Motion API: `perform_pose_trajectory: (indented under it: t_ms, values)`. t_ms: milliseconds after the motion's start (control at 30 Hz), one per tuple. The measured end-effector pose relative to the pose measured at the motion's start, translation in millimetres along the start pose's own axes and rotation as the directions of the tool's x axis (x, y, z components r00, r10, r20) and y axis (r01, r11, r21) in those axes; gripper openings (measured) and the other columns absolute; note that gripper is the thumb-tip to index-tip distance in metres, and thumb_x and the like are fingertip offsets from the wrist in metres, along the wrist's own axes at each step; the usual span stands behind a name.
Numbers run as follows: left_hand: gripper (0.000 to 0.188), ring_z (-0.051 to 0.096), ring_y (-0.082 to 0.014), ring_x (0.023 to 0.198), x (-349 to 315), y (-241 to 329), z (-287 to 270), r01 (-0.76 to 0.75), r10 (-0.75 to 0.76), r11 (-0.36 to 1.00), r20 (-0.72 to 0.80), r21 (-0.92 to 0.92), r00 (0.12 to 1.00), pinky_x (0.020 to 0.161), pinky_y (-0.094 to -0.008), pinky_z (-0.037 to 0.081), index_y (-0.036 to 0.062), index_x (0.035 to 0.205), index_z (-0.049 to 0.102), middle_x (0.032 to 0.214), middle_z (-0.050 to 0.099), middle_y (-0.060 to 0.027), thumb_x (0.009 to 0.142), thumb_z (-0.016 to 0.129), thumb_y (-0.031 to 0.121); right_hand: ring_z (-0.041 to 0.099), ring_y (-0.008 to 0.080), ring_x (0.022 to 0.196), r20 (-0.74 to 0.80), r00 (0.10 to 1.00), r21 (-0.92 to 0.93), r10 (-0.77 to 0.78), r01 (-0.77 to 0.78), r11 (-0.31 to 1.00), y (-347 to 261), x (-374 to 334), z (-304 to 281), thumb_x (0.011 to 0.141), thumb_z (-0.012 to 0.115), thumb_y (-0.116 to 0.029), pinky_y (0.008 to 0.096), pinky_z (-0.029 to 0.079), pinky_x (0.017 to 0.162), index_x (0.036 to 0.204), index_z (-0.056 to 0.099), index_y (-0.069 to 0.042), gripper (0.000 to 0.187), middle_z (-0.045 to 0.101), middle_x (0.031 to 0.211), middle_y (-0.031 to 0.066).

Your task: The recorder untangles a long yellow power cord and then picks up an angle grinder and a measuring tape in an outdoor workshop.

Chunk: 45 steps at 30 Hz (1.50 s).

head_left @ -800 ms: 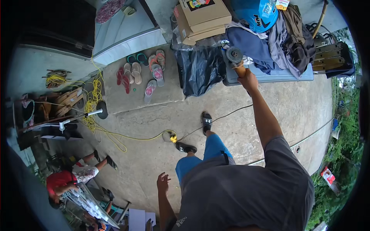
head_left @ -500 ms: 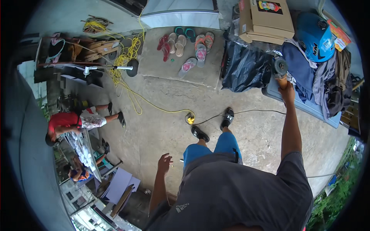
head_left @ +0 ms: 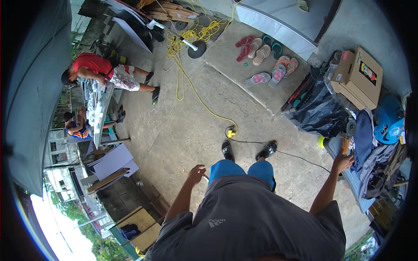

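My right hand (head_left: 343, 162) is at the back end of an angle grinder (head_left: 345, 144), its fingers apart and loosened beside the orange body. The grinder lies with its round disc toward the black plastic bag, on the edge of a blue bin lid (head_left: 334, 145) next to dark folded clothes (head_left: 362, 141). Held low at my left side, my left hand (head_left: 197, 174) has loosely bent fingers and nothing visible in it. A small pale stick-like piece (head_left: 206, 177) shows just beside it, apparently on the floor.
A yellow extension cord (head_left: 204, 106) runs to a yellow socket (head_left: 231, 134), joined by a black cord (head_left: 300, 157) crossing near my feet. Sandals (head_left: 261, 55) sit on a concrete step. Cardboard box (head_left: 359, 78) and blue helmet (head_left: 388, 119) stand right. Two people are by a table (head_left: 99, 117), left.
The view has swung left, so the scene has shifted right. My right hand has slid back and loosened from the grinder, whose body shows more. My left hand stays low at my side.
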<state>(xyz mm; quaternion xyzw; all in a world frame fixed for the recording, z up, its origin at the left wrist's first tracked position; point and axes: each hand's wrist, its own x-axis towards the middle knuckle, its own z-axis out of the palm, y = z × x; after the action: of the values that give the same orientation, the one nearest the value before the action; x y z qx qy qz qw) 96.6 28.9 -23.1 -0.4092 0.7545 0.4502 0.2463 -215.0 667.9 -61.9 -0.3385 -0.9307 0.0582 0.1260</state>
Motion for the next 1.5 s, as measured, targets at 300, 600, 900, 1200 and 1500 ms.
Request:
perform_pose_trajectory:
  t_ms: [300, 600, 900, 1200, 1500]
  values:
    - [0.041, 0.069, -0.0197, 0.077, 47.7, -52.0, -17.5, -0.019, 0.030, 0.982, 0.060, -0.188, 0.998, 0.071, -0.0331, 0.052, 0.0043, 0.123, 0.055, 0.098, 0.069, -0.0149, 0.090, 0.060, 0.029, 0.059, 0.0293, 0.087, 0.340, 0.850, 0.466, -0.403, 0.220, 0.857, -56.1, -190.6, 20.8, 0.080, 0.063, -0.013, 0.0415, 0.048, 0.075, 0.108, 0.054, -0.003, 0.030, 0.060, 0.099, 0.0148]
    - [0.035, 0.068, -0.0212, 0.082, 90.1, -156.4, -154.7, 0.037, -0.130, 0.825, -0.126, -0.564, 0.984, 0.060, -0.0286, 0.053, 0.0034, 0.125, 0.053, 0.100, 0.068, -0.0170, 0.093, 0.054, 0.017, 0.065, 0.0208, 0.077, 0.916, 0.266, 0.284, -0.301, 0.103, 0.953, -127.5, -350.5, 23.2, 0.078, 0.065, -0.022, 0.0333, 0.051, 0.069, 0.092, 0.068, -0.005, 0.022, 0.069, 0.083, 0.0098]
    - [0.054, 0.063, -0.0202, 0.075, 126.7, -113.4, -280.7, -0.173, 0.016, 0.867, -0.321, -0.467, 0.947, 0.061, -0.0279, 0.050, 0.0048, 0.130, 0.048, 0.117, 0.061, -0.0198, 0.079, 0.040, -0.013, 0.066, 0.0225, 0.079, 0.770, 0.198, 0.501, -0.606, 0.400, 0.767, -328.1, -385.3, 21.5, 0.080, 0.061, -0.014, 0.0340, 0.053, 0.072, 0.094, 0.068, -0.005, 0.018, 0.069, 0.083, 0.0094]
    - [0.077, 0.057, -0.0348, 0.113, 206.1, -138.5, -353.7, -0.327, 0.153, 0.794, -0.353, -0.512, 0.923, 0.075, -0.0369, 0.061, 0.0017, 0.132, 0.044, 0.130, 0.050, -0.0232, 0.061, 0.031, -0.025, 0.067, 0.0254, 0.081, 0.888, 0.082, 0.382, -0.452, 0.414, 0.826, -454.0, -453.1, 103.2, 0.072, 0.063, -0.018, 0.0353, 0.053, 0.074, 0.084, 0.072, -0.011, 0.018, 0.070, 0.084, 0.0111]
    - [0.078, 0.065, -0.0409, 0.095, 237.8, -224.2, -441.2, 0.082, -0.338, 0.595, -0.157, -0.800, 0.928, 0.087, -0.0478, 0.053, 0.0041, 0.142, 0.021, 0.128, 0.047, -0.0351, 0.068, 0.030, -0.019, 0.066, 0.0256, 0.079, 0.686, -0.004, 0.648, -0.727, 0.458, 0.609, -731.0, -507.0, 68.5, 0.076, 0.063, -0.014, 0.0353, 0.051, 0.070, 0.087, 0.069, -0.004, 0.016, 0.069, 0.085, 0.0135]
